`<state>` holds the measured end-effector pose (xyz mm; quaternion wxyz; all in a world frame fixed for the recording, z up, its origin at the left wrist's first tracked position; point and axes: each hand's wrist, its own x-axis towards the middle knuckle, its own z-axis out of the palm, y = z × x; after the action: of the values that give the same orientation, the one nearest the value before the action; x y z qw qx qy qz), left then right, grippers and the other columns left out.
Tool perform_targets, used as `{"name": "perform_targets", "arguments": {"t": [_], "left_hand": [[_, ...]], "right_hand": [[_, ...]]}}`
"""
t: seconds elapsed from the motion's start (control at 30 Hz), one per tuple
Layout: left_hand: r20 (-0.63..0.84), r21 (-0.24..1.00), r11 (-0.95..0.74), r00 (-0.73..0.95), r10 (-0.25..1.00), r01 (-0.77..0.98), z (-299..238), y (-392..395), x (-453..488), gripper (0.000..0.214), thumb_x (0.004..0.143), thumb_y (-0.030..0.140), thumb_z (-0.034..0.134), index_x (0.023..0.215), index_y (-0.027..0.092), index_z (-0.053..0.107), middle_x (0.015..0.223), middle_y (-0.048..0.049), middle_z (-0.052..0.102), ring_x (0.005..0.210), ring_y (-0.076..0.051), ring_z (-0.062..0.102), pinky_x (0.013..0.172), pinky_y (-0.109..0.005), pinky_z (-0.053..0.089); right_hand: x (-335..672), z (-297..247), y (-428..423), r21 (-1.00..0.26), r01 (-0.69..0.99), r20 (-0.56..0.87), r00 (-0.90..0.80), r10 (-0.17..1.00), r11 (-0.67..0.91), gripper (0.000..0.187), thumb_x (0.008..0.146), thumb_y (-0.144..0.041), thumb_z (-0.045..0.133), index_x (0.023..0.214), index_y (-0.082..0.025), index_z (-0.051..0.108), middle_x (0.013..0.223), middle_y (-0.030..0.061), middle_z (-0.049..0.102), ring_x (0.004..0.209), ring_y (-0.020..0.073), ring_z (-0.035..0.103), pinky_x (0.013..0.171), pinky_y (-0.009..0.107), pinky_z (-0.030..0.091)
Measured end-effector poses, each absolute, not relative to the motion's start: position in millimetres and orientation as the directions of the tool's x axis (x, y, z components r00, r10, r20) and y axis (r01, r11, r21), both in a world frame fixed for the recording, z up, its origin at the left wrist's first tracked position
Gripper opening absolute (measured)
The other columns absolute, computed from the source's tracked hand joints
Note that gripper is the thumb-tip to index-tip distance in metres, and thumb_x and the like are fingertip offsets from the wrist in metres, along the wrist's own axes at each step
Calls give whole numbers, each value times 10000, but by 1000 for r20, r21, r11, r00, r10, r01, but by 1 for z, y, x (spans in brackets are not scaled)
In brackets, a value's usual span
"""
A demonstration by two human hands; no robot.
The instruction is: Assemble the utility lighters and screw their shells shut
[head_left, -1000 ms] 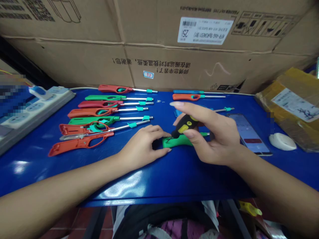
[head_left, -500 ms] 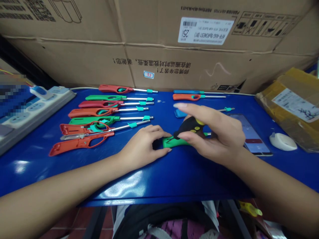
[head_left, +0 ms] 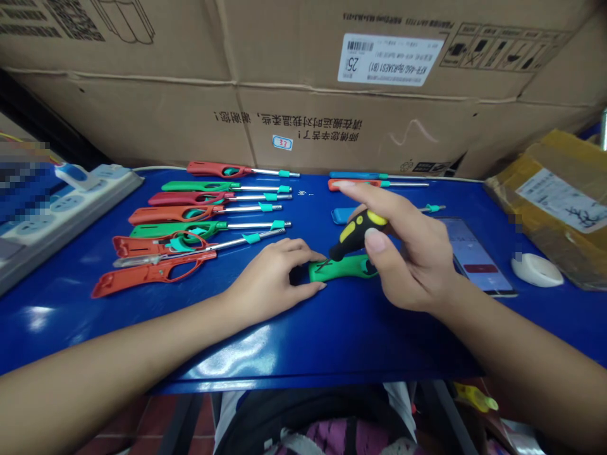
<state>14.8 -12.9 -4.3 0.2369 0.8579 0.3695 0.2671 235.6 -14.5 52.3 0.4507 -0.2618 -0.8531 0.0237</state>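
Note:
A green long-necked lighter (head_left: 340,269) lies on the blue table in front of me. My left hand (head_left: 272,278) is closed on its left end, with thumb and fingers at either side. In my right hand (head_left: 420,256) is a black-and-yellow screwdriver (head_left: 353,237), tilted, its shaft pointing down to the lighter's handle near my left fingertips. My right thumb presses the screwdriver's grip while the index finger stretches out above it. The right part of the green lighter is hidden behind my right hand. Behind that hand lies a blue lighter (head_left: 342,215), partly covered.
Several lighters stand in a row at left, among them a red one (head_left: 218,169) and an opened orange one (head_left: 152,275). A power strip (head_left: 71,205) borders the left side. To the right lie a phone (head_left: 481,256), a white mouse (head_left: 537,270) and a taped carton (head_left: 559,196). Cardboard (head_left: 294,95) backs the table.
My right hand has turned and its thumb has moved up onto the screwdriver's grip, showing more of the handle and of the green lighter. My left hand stays in place.

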Motion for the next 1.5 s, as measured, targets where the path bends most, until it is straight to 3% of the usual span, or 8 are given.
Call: {"name": "perform_targets", "arguments": {"t": [0.13,0.33,0.57,0.8,0.97,1.23,1.4,1.5], "left_hand": [[280,604,-612,583,762,510,-5,-13,14,276,850,271,783,1102,184,713,995,-32,665,928,-215,633,851,-370,515],[266,611,-604,586,766,512,-3,-13,15,258,851,249,778,1095,198,713,995,-32,675,933,-212,638,838,-352,509],[272,606,-608,584,765,514,-4,-13,15,259,859,279,773,1093,190,709,998,-38,669,932,-213,629,851,-367,515],[258,609,-599,584,770,520,-1,-14,15,194,864,250,759,1047,204,713,1003,-39,684,940,-215,635,842,-360,519],[267,614,-600,581,769,513,-1,-14,15,223,851,267,775,1053,196,713,1000,-45,677,941,-220,628,851,-364,526],[253,612,-597,587,769,518,-1,-14,15,217,860,245,764,1064,195,709,1014,-42,682,953,-219,636,850,-362,520],[260,615,-597,583,770,515,-2,-14,15,245,855,269,775,1076,191,706,1007,-47,675,938,-221,636,848,-371,524],[266,611,-602,582,768,514,-2,-14,15,255,861,276,767,1094,191,706,1000,-47,673,931,-220,636,851,-376,527]], "right_hand": [[235,54,-15,-325,391,728,-478,492,861,424,1025,-217,480,1448,-220,508,1274,76,707,959,190,740,807,343,647],[234,56,-14,-86,498,837,-433,333,863,336,867,-283,784,1176,-237,661,977,25,790,734,165,723,700,291,630],[235,52,-15,-261,384,730,-522,441,886,508,1037,-215,395,1545,-218,377,1446,99,609,1074,204,715,868,386,630],[233,55,-13,-64,424,842,-463,277,903,438,886,-321,762,1296,-251,623,893,14,774,672,163,682,648,297,609],[234,54,-15,-199,383,770,-509,385,902,467,1031,-280,444,1496,-236,449,1385,90,652,1113,237,701,910,419,611],[236,53,-12,-47,437,841,-469,272,898,443,892,-317,748,1308,-231,619,951,41,770,718,179,698,671,312,610],[236,54,-14,-155,416,788,-495,366,896,454,1041,-309,399,1484,-249,476,1327,101,674,1170,272,666,970,490,580],[234,55,-17,-189,391,763,-519,386,901,494,1020,-222,415,1514,-240,432,1293,86,689,1061,229,703,908,432,604]]}}
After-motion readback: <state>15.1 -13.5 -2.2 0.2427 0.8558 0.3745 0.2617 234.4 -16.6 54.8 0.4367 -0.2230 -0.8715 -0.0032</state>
